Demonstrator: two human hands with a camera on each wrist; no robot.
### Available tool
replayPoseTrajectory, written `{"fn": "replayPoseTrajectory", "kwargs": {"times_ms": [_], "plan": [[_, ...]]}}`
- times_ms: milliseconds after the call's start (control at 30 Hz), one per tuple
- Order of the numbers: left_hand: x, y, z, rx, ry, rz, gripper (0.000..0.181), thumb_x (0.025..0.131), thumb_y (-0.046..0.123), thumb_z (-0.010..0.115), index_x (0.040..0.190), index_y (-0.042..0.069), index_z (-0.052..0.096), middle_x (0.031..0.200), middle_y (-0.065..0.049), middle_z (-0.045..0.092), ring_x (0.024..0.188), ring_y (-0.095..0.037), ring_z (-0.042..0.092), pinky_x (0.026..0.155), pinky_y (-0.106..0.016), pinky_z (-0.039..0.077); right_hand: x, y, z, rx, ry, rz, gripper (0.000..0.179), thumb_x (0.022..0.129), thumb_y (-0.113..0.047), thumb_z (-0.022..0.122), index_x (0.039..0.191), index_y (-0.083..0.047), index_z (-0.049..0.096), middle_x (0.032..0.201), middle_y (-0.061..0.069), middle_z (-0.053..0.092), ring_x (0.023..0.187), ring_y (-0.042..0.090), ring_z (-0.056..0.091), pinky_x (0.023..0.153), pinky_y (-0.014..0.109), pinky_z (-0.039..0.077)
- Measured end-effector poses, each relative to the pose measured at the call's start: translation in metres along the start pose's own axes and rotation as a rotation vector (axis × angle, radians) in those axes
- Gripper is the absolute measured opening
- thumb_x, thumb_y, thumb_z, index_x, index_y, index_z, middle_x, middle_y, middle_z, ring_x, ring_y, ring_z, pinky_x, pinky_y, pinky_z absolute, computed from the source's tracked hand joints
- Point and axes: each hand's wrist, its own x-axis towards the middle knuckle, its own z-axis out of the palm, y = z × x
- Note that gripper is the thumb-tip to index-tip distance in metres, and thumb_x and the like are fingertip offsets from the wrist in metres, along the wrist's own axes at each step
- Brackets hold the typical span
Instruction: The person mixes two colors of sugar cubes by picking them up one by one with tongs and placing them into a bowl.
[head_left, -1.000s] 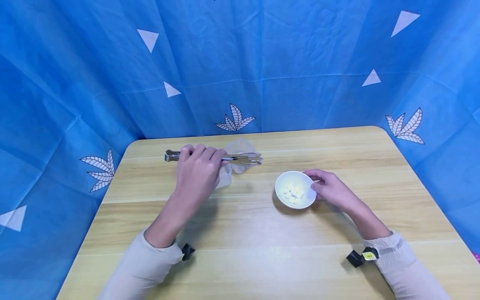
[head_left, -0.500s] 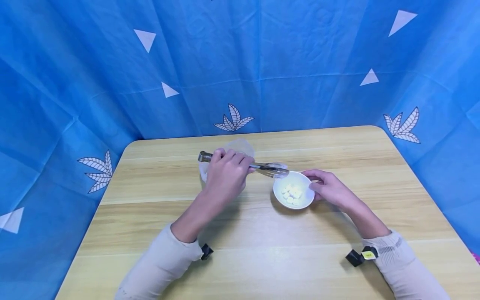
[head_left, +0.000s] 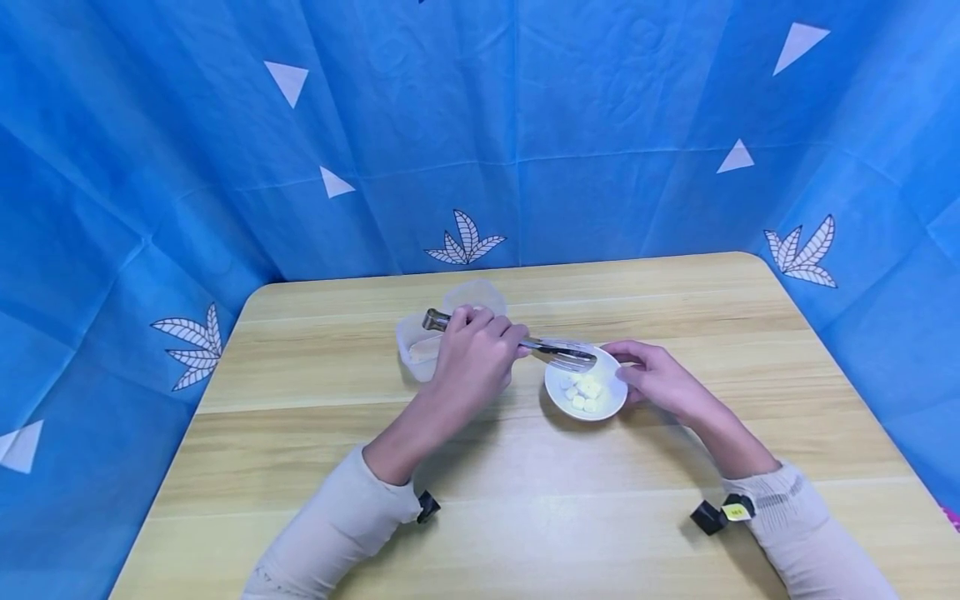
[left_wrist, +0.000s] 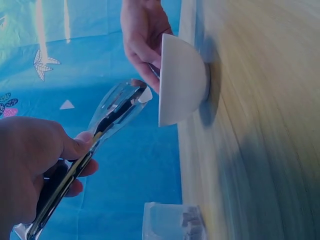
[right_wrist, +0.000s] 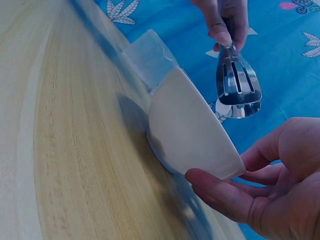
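My left hand [head_left: 477, 354] grips a pair of metal tongs [left_wrist: 75, 172], their slotted heads [right_wrist: 239, 82] over the far side of the white bowl [head_left: 557, 395]. Between the heads sits a small white piece [left_wrist: 145, 95], also visible in the right wrist view. Several small white cubes [head_left: 588, 389] lie at the bottom of the bowl, which stands on the table. The right hand [head_left: 660, 377] holds the bowl's right side, its thumb on the outside in the right wrist view [right_wrist: 220, 195]. Both wrist views hide the bowl's inside.
A translucent plastic box [head_left: 406, 343] stands behind the left hand, partly covered by it; a clear lid or flap [head_left: 476, 295] is beside it. The wooden table [head_left: 300, 467] ends at a blue patterned curtain [head_left: 600, 200] at the back.
My left hand has carried the tongs rightward and slightly toward me, from above the plastic box to over the bowl. The right hand stays on the bowl.
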Motion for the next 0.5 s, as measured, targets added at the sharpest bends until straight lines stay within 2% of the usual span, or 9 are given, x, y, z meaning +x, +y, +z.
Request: {"fn": "replayPoseTrajectory", "kwargs": {"times_ms": [200, 367, 500], "plan": [[0.000, -0.001, 0.003, 0.008, 0.008, -0.003, 0.020, 0.101, 0.035, 0.067, 0.098, 0.019, 0.079, 0.091, 0.002, 0.079, 0.086, -0.018, 0.066, 0.093, -0.039, 0.042, 0.000, -0.002, 0.001, 0.002, -0.001, 0.001, 0.049, 0.103, -0.003, 0.049, 0.150, 0.010, 0.042, 0.139, 0.035, 0.055, 0.095, 0.015, 0.069, 0.076, 0.034, 0.063], [-0.001, -0.004, 0.000, 0.003, -0.013, -0.016, 0.021, 0.101, 0.035, 0.067, 0.104, 0.019, 0.079, 0.099, 0.001, 0.080, 0.095, -0.019, 0.069, 0.095, -0.040, 0.042, 0.000, -0.002, 0.001, -0.003, 0.003, 0.005, 0.049, 0.102, -0.003, 0.050, 0.149, 0.010, 0.043, 0.138, 0.035, 0.056, 0.093, 0.014, 0.069, 0.075, 0.033, 0.063], [-0.001, -0.012, -0.005, -0.002, -0.012, -0.032, 0.023, 0.102, 0.036, 0.065, 0.110, 0.019, 0.079, 0.105, 0.000, 0.081, 0.101, -0.019, 0.071, 0.094, -0.041, 0.042, 0.001, -0.001, 0.000, -0.019, 0.004, 0.001, 0.049, 0.102, -0.003, 0.050, 0.149, 0.010, 0.043, 0.138, 0.035, 0.056, 0.094, 0.015, 0.068, 0.074, 0.034, 0.063]]}}
